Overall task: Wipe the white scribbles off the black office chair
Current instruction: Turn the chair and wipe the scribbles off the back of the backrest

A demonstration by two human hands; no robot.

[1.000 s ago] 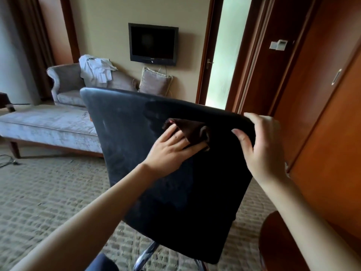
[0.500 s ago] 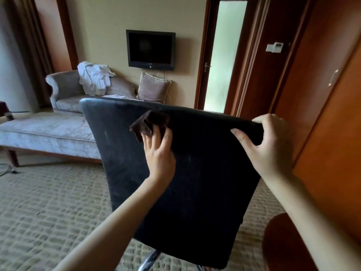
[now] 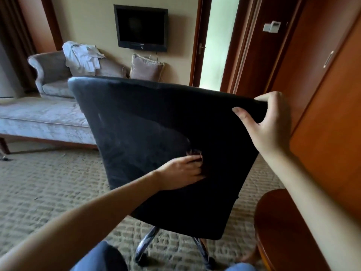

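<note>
The black office chair stands tipped, its back facing the person, and both hands are on it. The right hand grips the top right corner of the backrest, thumb on the near face and fingers hooked over the edge. The left hand lies low on the backrest, about the middle, pressing a dark cloth against the fabric. The cloth pokes out just above the fingertips, and the blur hides whether those fingers lie flat or curl into it. Faint white scribbles smear the backrest to the left of that hand. Half a second ago the left hand and cloth were up near the top edge, left of centre. They have since swept down, while the right hand has kept its corner. I count one chair, one cloth and two hands.
</note>
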